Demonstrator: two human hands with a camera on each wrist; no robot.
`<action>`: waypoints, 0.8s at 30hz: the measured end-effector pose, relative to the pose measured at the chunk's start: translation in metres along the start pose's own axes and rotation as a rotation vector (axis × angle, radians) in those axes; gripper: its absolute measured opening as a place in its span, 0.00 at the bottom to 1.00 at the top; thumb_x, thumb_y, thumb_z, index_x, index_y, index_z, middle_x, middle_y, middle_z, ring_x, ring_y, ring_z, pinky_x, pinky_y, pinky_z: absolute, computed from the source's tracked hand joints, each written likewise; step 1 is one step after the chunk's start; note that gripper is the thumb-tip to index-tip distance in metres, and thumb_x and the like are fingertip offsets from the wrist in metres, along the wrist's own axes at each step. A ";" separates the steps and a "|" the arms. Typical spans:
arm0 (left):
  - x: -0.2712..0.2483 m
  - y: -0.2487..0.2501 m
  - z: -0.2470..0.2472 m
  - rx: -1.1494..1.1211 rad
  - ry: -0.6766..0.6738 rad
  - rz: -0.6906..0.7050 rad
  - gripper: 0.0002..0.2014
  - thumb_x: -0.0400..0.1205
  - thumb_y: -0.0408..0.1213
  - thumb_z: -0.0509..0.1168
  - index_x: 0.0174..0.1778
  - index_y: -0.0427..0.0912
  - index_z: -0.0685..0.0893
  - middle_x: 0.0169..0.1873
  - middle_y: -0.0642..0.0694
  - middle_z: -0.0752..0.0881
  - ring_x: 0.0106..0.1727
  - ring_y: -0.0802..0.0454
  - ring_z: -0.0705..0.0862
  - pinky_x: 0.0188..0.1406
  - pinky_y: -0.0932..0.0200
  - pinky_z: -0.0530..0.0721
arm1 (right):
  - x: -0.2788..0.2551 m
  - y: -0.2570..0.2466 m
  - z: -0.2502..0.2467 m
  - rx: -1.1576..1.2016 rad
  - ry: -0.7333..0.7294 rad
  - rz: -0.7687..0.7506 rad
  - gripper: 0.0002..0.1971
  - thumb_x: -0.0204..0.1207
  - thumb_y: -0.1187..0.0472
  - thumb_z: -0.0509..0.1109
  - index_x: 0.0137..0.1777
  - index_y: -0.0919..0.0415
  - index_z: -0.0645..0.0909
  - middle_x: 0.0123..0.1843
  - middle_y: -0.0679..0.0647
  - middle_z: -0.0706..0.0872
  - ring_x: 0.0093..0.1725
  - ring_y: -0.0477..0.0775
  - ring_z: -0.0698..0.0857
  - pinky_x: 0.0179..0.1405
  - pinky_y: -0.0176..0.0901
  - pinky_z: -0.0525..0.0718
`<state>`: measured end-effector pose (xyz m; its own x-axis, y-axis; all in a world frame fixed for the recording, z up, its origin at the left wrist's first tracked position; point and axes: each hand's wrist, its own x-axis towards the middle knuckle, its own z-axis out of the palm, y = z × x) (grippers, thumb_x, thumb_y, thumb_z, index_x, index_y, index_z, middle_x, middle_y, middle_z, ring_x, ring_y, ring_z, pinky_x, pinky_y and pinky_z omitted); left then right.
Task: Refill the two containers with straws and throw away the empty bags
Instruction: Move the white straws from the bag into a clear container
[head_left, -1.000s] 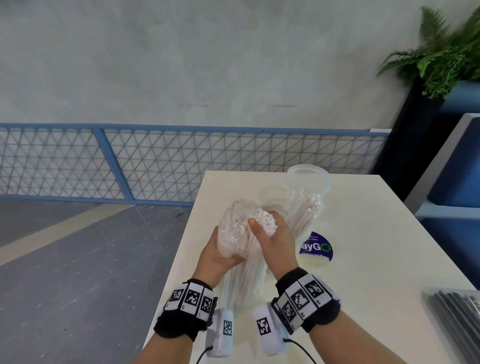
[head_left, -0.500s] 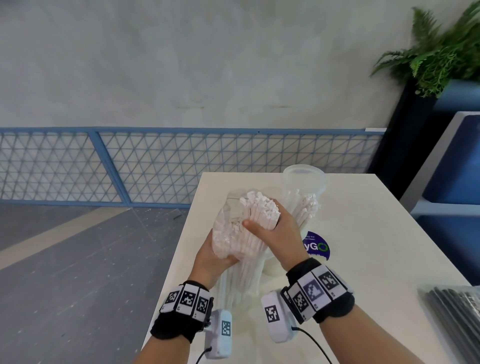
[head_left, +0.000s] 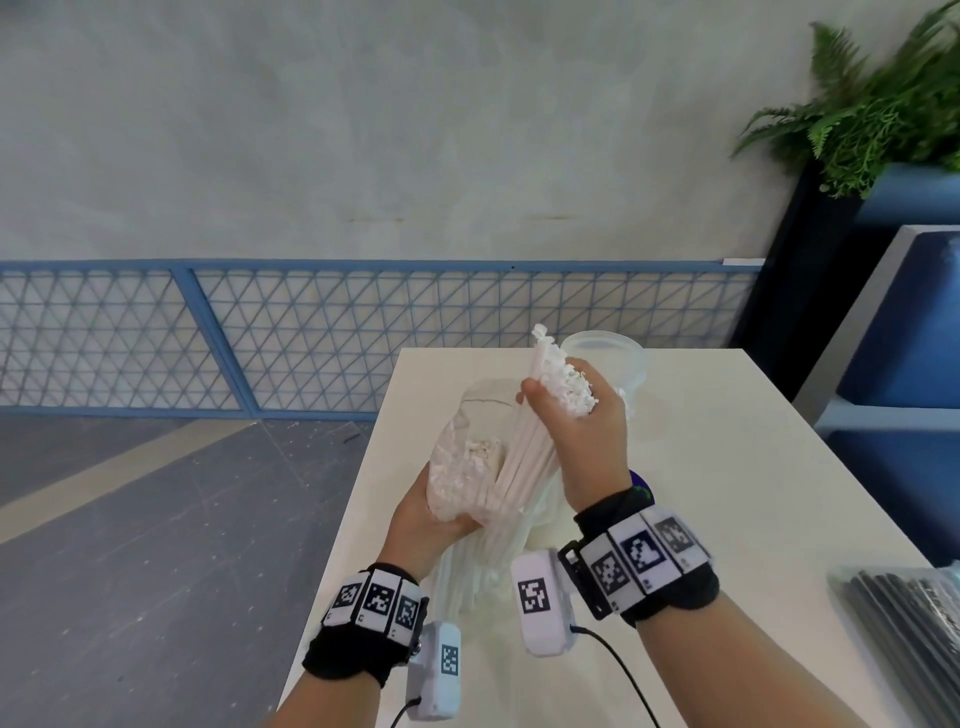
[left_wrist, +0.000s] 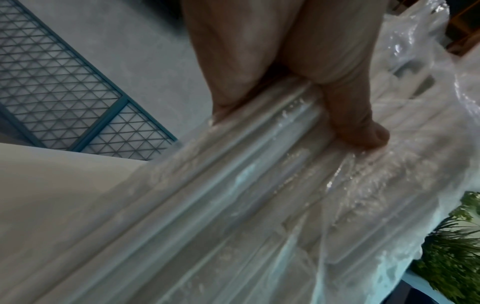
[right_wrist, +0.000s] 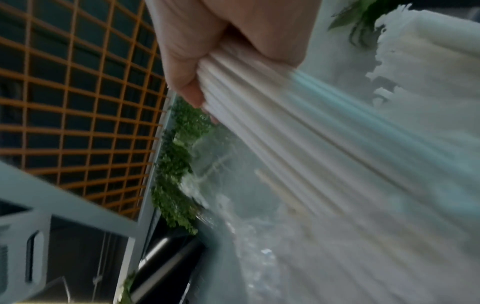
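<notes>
White paper straws (head_left: 524, 457) stand half out of the clear bag (head_left: 462, 467). My right hand (head_left: 582, 436) has its fingers (right_wrist: 187, 82) wrapped around the bundle near its top; my left hand (head_left: 421, 519) clasps the bag low, thumb (left_wrist: 358, 123) pressed on the plastic. Recommended: draw straight up, keep the bundle tight, hold the bag down. Clear container (head_left: 605, 353) waits just beyond my right hand. Surface (head_left: 727, 467) is open to the right; its left edge lies close beside the bag.
</notes>
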<state>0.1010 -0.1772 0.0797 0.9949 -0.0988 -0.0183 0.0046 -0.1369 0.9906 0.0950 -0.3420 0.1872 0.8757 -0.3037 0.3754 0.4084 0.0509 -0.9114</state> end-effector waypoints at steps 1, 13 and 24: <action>0.000 0.000 0.000 -0.005 0.002 0.000 0.37 0.65 0.32 0.80 0.70 0.50 0.75 0.61 0.53 0.85 0.65 0.57 0.81 0.63 0.61 0.77 | 0.001 -0.003 -0.001 0.032 -0.039 0.010 0.10 0.67 0.58 0.74 0.44 0.62 0.83 0.40 0.64 0.87 0.42 0.56 0.85 0.45 0.46 0.84; 0.001 0.003 0.002 -0.044 -0.019 0.039 0.37 0.58 0.40 0.82 0.63 0.53 0.78 0.58 0.52 0.87 0.62 0.57 0.84 0.62 0.56 0.81 | -0.033 0.042 -0.011 -0.129 -0.227 0.228 0.14 0.66 0.65 0.79 0.52 0.63 0.85 0.47 0.54 0.90 0.49 0.47 0.89 0.50 0.41 0.87; 0.004 0.004 0.001 -0.026 0.017 0.026 0.32 0.66 0.28 0.79 0.63 0.53 0.77 0.56 0.57 0.85 0.61 0.61 0.82 0.57 0.66 0.80 | -0.021 0.033 -0.008 -0.033 -0.182 0.303 0.17 0.64 0.66 0.79 0.53 0.67 0.83 0.48 0.57 0.89 0.50 0.51 0.88 0.47 0.38 0.87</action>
<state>0.1051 -0.1793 0.0837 0.9963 -0.0853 0.0093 -0.0186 -0.1089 0.9939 0.0881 -0.3412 0.1473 0.9886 -0.1046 0.1080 0.1167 0.0814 -0.9898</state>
